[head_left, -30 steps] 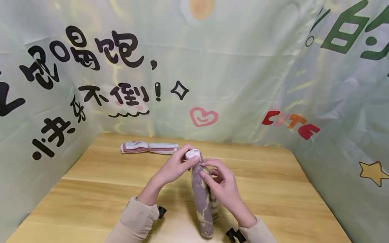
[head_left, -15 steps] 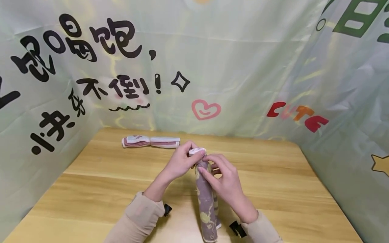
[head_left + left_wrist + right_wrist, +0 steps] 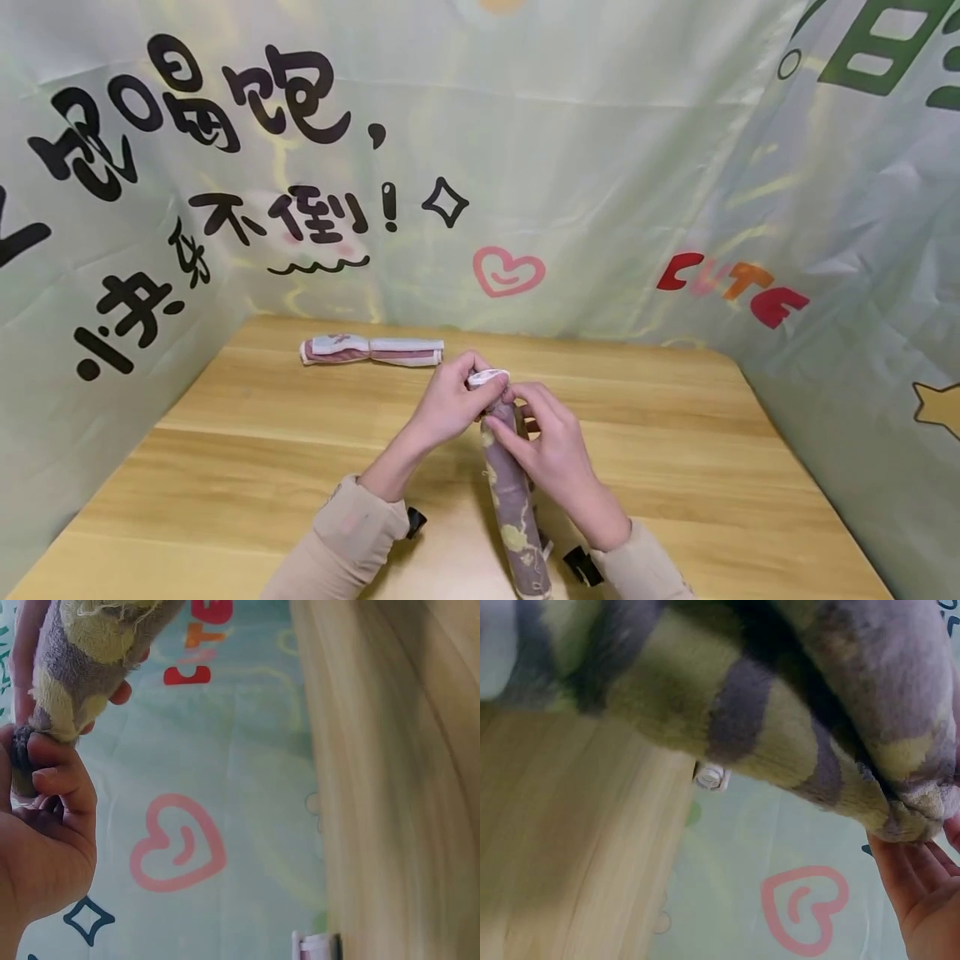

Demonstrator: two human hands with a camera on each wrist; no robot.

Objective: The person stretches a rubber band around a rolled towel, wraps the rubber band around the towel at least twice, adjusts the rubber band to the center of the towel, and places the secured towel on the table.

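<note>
A rolled towel point(image 3: 513, 508) in purple and yellow hangs tilted in front of me, its white-edged upper end just above my fingers. My left hand point(image 3: 448, 406) grips the roll near that end, thumb across the front. Just below, my right hand point(image 3: 558, 454) pinches the roll between thumb and fingers. In the left wrist view a narrow dark band point(image 3: 21, 746) shows at the left fingertips; its kind is unclear. The towel's folded layers point(image 3: 705, 697) fill the upper right wrist view. Fingers behind the roll are partly hidden.
A second rolled towel point(image 3: 371, 351), pink and white and narrowed at its middle, lies at the back of the wooden table point(image 3: 247, 467). Printed cloth walls point(image 3: 600, 192) enclose the table's back and sides. Black mounts point(image 3: 582, 567) sit by both wrists.
The head view has tilted down a little. The towel's upper end has tipped so its white face shows less, and its lower end has swung right. Both hands keep hold.
</note>
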